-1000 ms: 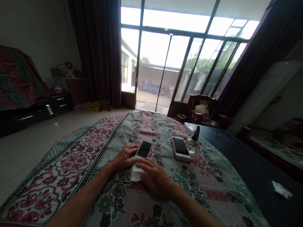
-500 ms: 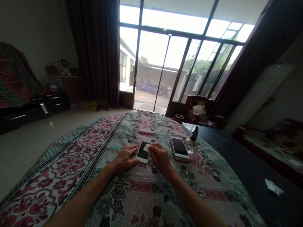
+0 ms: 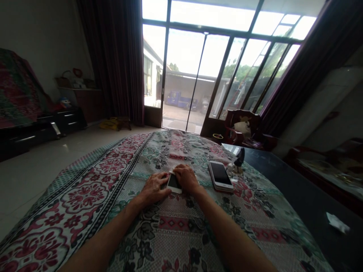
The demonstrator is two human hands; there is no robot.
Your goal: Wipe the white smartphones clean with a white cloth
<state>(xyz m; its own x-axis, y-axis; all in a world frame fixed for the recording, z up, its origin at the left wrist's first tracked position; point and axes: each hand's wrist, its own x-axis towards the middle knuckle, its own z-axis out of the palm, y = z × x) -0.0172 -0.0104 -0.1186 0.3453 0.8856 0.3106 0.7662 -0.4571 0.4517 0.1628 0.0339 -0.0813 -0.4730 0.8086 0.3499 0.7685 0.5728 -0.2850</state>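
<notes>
A white phone with a dark screen [image 3: 174, 183] lies on the patterned cloth [image 3: 170, 211]. My left hand [image 3: 154, 187] grips its left edge between thumb and fingers. Over the phone's upper right part lies my right hand [image 3: 185, 178], its fingers closed on a white wipe that is mostly hidden beneath them. To the right, another white phone [image 3: 220, 175] rests on top of a flat reddish item. Beside it stands a clear bottle with a dark nozzle [image 3: 238, 162].
A dark tabletop [image 3: 300, 200] on the right holds a crumpled white tissue [image 3: 338, 222]. Beyond the cloth are a wooden chair [image 3: 244, 126] and glass doors. A yellow bag [image 3: 109, 123] sits on the floor at the left.
My right hand has moved toward the top of the phone and now covers more of its screen and the wipe. The view has shifted slightly.
</notes>
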